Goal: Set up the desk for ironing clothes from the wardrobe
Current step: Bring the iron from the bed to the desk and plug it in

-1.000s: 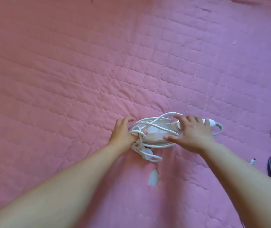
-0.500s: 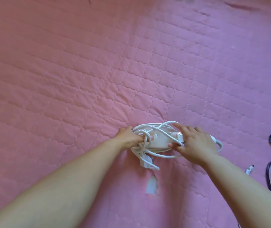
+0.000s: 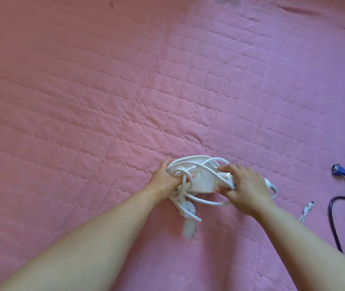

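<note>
Since one second ago my left hand (image 3: 164,180) has closed: then its fingers were spread at the end of the iron, now they are curled around the loops of the white cord (image 3: 190,168) there. My right hand (image 3: 246,186) has moved only a little and is again on the other end. The whole bundle is also lower in my view than before.

The white iron (image 3: 204,182) lies on the pink quilted cover (image 3: 104,101), directly in front of me, between my two hands. Its long axis goes from left to right, so each hand has one end and both are equally near. My right hand grips the handle end, with the thumb under and the fingers over the top. The cord is wound around the body many times, and the plug (image 3: 185,208) hangs out at the near side, toward me.

I think the next step is to unwind the cord. For this the right hand should hold the iron steady while the left hand takes the loops off, starting from the plug.

At the right edge lie dark cables (image 3: 339,206), well apart.
</note>
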